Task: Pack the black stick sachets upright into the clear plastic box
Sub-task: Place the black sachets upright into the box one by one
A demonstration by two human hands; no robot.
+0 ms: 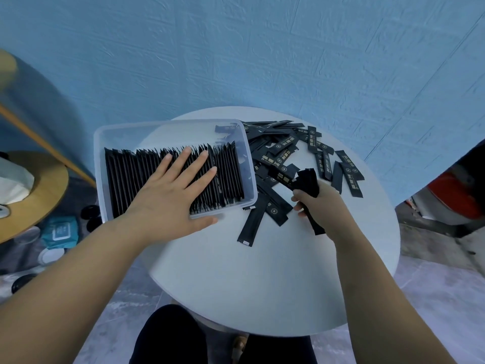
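On the round white table [262, 285], toward ten o'clock, sits the clear plastic box [105, 132], its left part overhanging the table edge; a dense row of black stick sachets [126, 179] stands on edge inside it; the left hand [170, 190] lies flat on top of that row, fingers straight and spread, thumb outside the near rim; a strip of the box at twelve o'clock holds only a few stray sachets. At one to two o'clock of the table the loose sachets [283, 153] lie scattered and overlapping, some pressed against the box's right wall; the right hand [322, 206], at three o'clock of the box, grips a bundle of sachets [307, 181], fingers curled round it. A wooden side table [47, 195] stands at nine o'clock, a blue packet [60, 231] on the floor below it; a red object [456, 193] sits at three o'clock.
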